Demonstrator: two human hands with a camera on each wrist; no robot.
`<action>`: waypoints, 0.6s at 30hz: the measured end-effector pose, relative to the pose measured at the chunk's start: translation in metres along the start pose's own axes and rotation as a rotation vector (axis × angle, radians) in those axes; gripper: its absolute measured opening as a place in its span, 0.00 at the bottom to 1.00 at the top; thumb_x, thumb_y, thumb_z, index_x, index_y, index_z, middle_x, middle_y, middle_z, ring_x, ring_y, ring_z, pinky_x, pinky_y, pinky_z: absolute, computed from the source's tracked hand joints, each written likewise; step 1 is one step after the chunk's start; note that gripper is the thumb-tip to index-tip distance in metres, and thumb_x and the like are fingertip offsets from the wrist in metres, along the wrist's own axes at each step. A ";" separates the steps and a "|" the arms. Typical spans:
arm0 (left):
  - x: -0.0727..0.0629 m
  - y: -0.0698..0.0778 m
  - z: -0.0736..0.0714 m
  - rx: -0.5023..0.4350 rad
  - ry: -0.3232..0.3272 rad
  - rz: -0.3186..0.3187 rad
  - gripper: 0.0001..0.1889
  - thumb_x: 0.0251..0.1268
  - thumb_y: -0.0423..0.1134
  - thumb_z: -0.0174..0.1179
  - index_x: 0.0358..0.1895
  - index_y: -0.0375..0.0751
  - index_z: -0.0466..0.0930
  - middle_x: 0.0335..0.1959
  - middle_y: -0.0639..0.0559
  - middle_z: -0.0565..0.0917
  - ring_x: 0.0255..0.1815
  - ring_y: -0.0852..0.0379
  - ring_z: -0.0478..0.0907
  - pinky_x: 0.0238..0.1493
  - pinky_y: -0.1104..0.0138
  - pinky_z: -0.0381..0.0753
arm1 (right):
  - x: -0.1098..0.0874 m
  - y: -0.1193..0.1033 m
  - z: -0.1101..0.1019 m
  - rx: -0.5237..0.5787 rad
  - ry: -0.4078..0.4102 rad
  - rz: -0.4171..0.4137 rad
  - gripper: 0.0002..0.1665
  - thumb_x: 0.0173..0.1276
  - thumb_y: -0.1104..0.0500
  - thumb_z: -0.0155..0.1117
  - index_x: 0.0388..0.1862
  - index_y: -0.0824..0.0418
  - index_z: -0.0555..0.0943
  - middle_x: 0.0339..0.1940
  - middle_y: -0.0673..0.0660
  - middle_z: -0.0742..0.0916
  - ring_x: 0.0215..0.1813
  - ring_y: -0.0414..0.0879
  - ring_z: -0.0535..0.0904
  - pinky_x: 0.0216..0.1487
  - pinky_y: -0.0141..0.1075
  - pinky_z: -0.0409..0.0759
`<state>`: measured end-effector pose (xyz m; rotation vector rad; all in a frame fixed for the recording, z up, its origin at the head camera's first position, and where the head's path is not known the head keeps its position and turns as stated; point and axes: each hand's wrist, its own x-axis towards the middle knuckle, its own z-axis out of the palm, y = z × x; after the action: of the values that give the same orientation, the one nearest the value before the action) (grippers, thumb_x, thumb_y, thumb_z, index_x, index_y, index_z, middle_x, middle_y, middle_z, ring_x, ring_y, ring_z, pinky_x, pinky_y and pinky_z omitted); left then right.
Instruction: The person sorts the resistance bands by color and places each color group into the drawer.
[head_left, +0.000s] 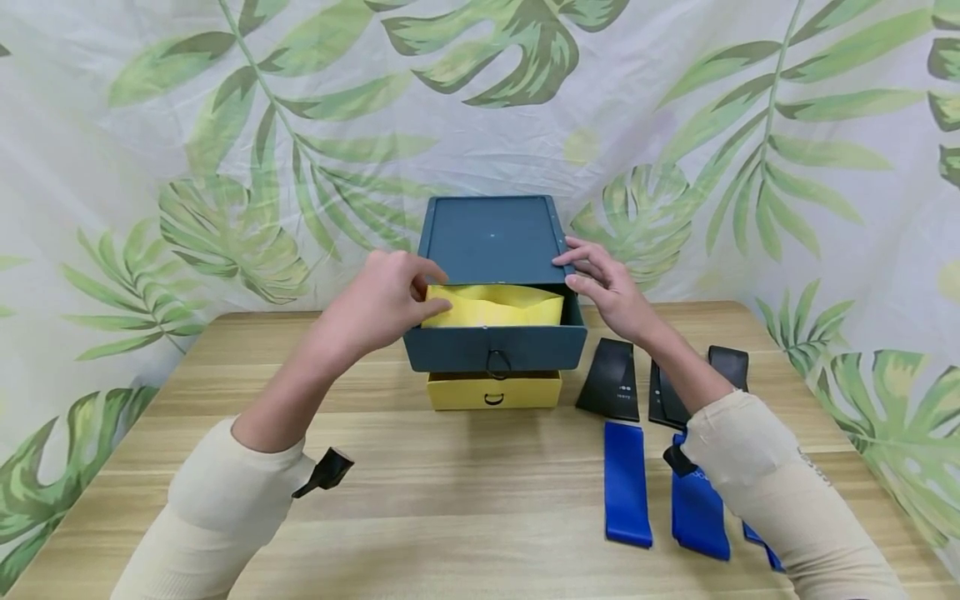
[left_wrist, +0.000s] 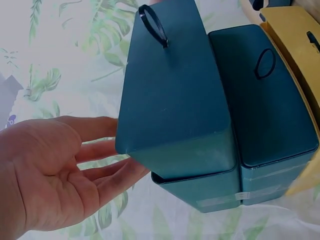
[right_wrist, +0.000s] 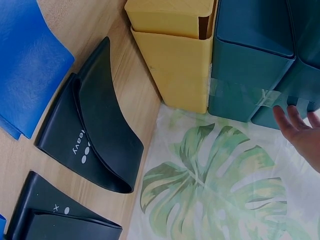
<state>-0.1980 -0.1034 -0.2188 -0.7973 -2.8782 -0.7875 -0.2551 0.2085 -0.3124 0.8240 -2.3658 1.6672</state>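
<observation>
A dark teal drawer [head_left: 495, 348] with a black loop pull stands pulled out of the top of a stacked box [head_left: 491, 242]. Inside it lies a folded yellow band [head_left: 502, 307]. My left hand [head_left: 386, 300] is at the drawer's left side, thumb over the yellow band's left end; in the left wrist view its long fingers [left_wrist: 107, 177] stretch toward the drawer's side, their tips partly hidden. My right hand [head_left: 603, 283] rests with extended fingers at the right front edge of the box top.
Below is a yellow drawer [head_left: 491, 396], slightly out. Right of the box lie black bands, one [head_left: 611, 379] printed with text, and blue bands, one [head_left: 627, 483] nearest the middle. A leaf-print cloth [head_left: 337, 150] hangs behind the wooden table [head_left: 420, 508].
</observation>
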 end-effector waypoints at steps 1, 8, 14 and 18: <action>-0.001 0.000 0.000 0.004 0.015 0.005 0.14 0.68 0.30 0.68 0.54 0.27 0.86 0.29 0.42 0.85 0.28 0.49 0.79 0.35 0.58 0.81 | 0.000 0.000 0.000 -0.001 0.001 -0.002 0.20 0.80 0.63 0.50 0.63 0.74 0.75 0.82 0.64 0.62 0.81 0.65 0.60 0.76 0.62 0.61; -0.006 0.001 0.004 0.049 0.094 0.093 0.12 0.65 0.25 0.68 0.50 0.26 0.87 0.45 0.36 0.86 0.43 0.44 0.81 0.47 0.54 0.83 | 0.000 -0.001 0.000 -0.006 0.002 0.000 0.20 0.80 0.63 0.50 0.63 0.73 0.75 0.82 0.64 0.62 0.81 0.65 0.60 0.77 0.62 0.61; -0.011 -0.007 0.004 0.049 0.096 0.124 0.09 0.66 0.25 0.68 0.48 0.29 0.89 0.44 0.39 0.88 0.45 0.44 0.83 0.48 0.53 0.84 | -0.001 -0.002 0.001 -0.008 0.002 0.008 0.20 0.81 0.62 0.50 0.64 0.73 0.75 0.82 0.64 0.62 0.81 0.66 0.60 0.76 0.63 0.62; -0.014 -0.012 0.006 0.068 0.079 0.123 0.08 0.68 0.26 0.66 0.47 0.30 0.89 0.43 0.40 0.89 0.44 0.45 0.85 0.46 0.53 0.85 | -0.001 -0.002 0.001 -0.009 0.001 0.009 0.20 0.81 0.62 0.49 0.64 0.73 0.75 0.82 0.64 0.62 0.81 0.66 0.60 0.76 0.63 0.62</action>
<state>-0.1908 -0.1155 -0.2321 -0.9035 -2.7400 -0.6883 -0.2532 0.2078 -0.3115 0.8124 -2.3778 1.6586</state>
